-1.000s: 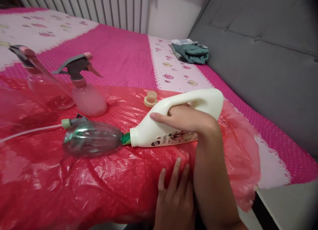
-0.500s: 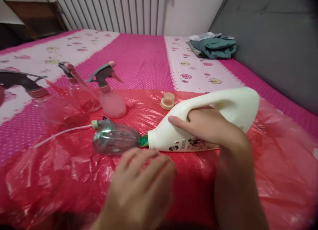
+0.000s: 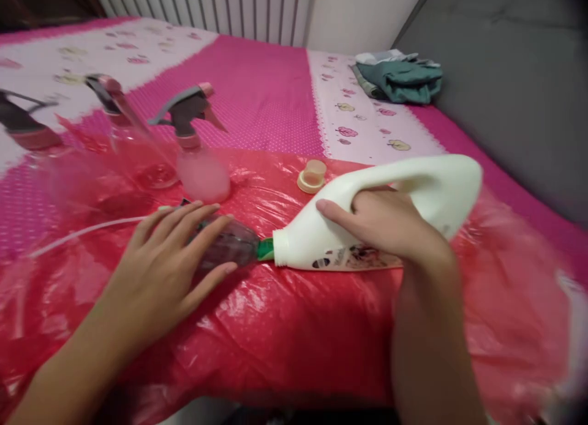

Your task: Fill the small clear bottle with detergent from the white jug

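Observation:
A white jug [image 3: 413,192] lies on its side on a red plastic sheet [image 3: 285,315], and my right hand [image 3: 386,223] grips its handle. Its open mouth meets the green neck of a clear bottle [image 3: 234,244] that also lies on its side. My left hand [image 3: 169,259] rests over that clear bottle with the fingers spread across it. A thin white tube [image 3: 87,232] runs out to the left from behind the hand. The jug's beige cap [image 3: 312,176] sits loose on the sheet just beyond the jug.
Pink spray bottles [image 3: 197,149] with grey triggers stand at the back left of the sheet. The sheet covers a pink patterned bed [image 3: 266,88]. Folded green cloth [image 3: 399,79] lies at the far right by a grey padded headboard [image 3: 505,76]. A radiator stands behind.
My left hand has come up from the near edge and moved left onto the clear bottle. My right hand has kept its hold on the white jug.

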A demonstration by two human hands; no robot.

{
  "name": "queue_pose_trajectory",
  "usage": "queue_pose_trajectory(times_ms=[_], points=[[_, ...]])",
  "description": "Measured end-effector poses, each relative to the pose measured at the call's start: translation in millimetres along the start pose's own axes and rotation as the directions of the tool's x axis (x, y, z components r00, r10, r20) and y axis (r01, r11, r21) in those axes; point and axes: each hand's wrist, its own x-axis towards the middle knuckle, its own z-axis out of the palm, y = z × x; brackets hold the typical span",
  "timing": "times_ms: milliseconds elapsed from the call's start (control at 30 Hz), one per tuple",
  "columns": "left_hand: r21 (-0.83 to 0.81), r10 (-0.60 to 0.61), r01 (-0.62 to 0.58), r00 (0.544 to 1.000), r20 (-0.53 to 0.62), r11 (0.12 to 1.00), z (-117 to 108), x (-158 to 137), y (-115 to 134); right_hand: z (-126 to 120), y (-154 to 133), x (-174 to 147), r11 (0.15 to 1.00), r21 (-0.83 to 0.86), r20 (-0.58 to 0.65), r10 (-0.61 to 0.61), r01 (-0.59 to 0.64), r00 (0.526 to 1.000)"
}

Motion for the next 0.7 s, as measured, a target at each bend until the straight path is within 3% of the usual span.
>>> queue_pose_trajectory(times_ms=[267, 500, 600, 633, 667, 700], points=[[-0.098, -0.057, 0.05, 0.996, -0.071, 0.994, 22.0, -4.4, -7.3, -9.5, 3.0, -5.0, 0.998, 0.055, 0.034, -0.039, 0.037, 0.999], [-0.056, -0.041, 0.036, 0.994, -0.099, 0.998, 5.3, 2.8, -0.7, -15.3, 5.2, -12.0, 0.993, 0.077, 0.069, -0.095, 0.09, 0.993], [-0.097, -0.05, 0.029, 0.975, -0.216, 0.995, -6.9, 2.7, 27.5, -17.0, 7.9, -12.8, 0.99, 0.091, 0.093, -0.115, 0.107, 0.989], [-0.074, 0.02, -0.046, 0.946, -0.323, 0.996, -9.1, 1.7, 45.5, -17.4, 8.5, -12.9, 0.989, 0.096, 0.095, -0.12, 0.111, 0.988], [-0.086, 0.069, -0.099, 0.95, -0.303, 0.991, -9.4, 0.6, 67.8, -17.9, 8.8, -12.9, 0.988, 0.101, 0.095, -0.124, 0.114, 0.988], [-0.111, 0.203, -0.252, 0.922, -0.33, 0.961, -7.3, -0.5, 93.7, -18.3, 8.9, -12.9, 0.988, 0.106, 0.094, -0.126, 0.116, 0.988]])
